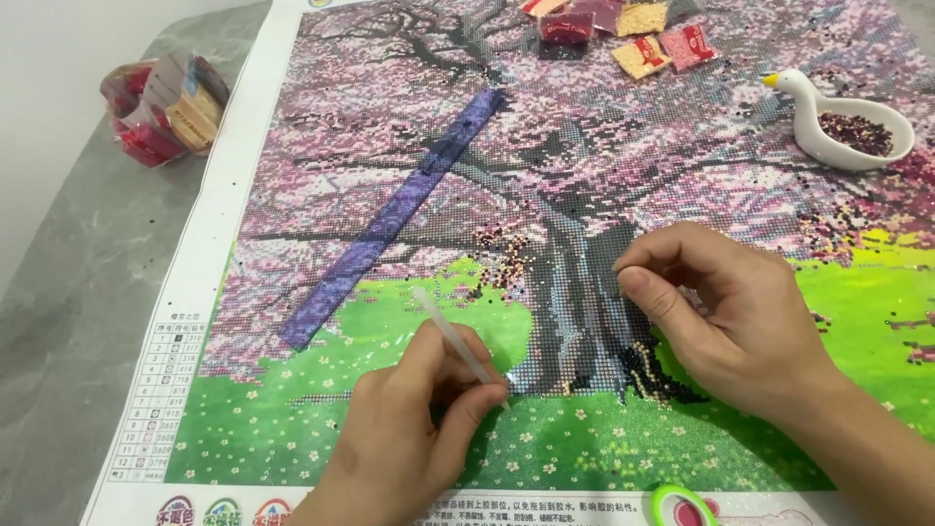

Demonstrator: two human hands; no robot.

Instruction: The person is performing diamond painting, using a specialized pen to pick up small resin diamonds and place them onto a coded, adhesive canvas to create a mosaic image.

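A: Left hand [409, 429], near edge: fingers closed around a white applicator pen [458, 341], held like a pencil, tip angled down to the canvas [584, 429] at the foot of the grey tree trunk. The slant lets the tip meet the sheet squarely, I judge.

B: Right hand [730, 312]?

A: Thumb and forefinger pinched together just right of the trunk, other fingers curled. Whether anything sits in the pinch I cannot tell; possibly film or a bead. The palm rests on the canvas, which would keep it flat.

B: Outward from there?

A: Purple ruler [399, 214] lying diagonally across the pink blossom area, left of the trunk, apart from both hands. White swan-shaped tray [847, 127] far right, holding dark beads, within the right hand's reach. Small bead packets [643, 39] at the far edge. A bag of more packets [161, 107] off the canvas on the grey surface [68, 321], far left. Green tape roll [682, 507] at the near edge.
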